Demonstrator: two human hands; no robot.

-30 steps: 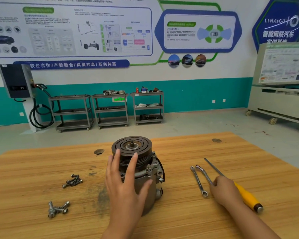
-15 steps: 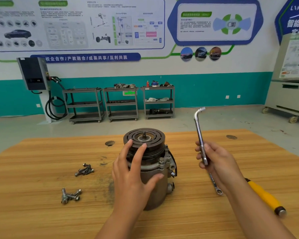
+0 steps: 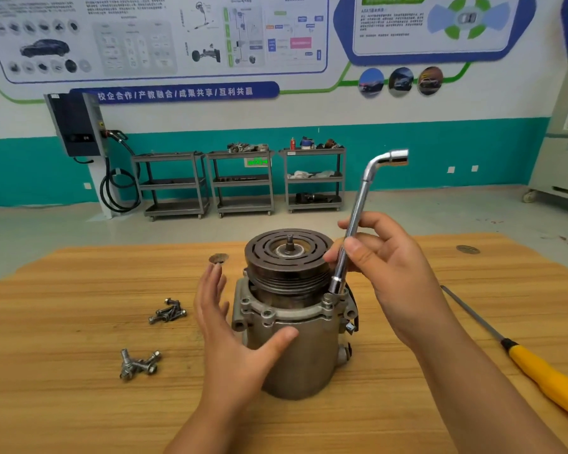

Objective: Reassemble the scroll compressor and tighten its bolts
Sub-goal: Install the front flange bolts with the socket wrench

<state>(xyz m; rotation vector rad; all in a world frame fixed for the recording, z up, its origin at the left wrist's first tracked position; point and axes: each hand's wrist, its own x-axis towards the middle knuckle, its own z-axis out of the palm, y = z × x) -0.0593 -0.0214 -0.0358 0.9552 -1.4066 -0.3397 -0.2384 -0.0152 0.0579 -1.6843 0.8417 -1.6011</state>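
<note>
Grey cast metal, rounded and flanged: a compressor (image 3: 304,358) stands upright at the middle of a pale wood-grain table (image 3: 63,407). Its dark, grooved pulley (image 3: 269,253) sits on top, with a short threaded stub at the centre. A person's right hand (image 3: 395,276) pinches the polished shaft of an L-shaped socket wrench (image 3: 358,204) between thumb and curled fingers. The tool is tilted, its lower end down on the bolted flange (image 3: 276,314) at the compressor's right side. The left hand (image 3: 230,332) is spread wide, fingers straight beside the housing's left and thumb across its front. Steel bolts lie to the left, apart from the compressor, in a far heap (image 3: 168,312) and a near heap (image 3: 140,363). A yellow-handled screwdriver (image 3: 538,371) lies to the right.
</note>
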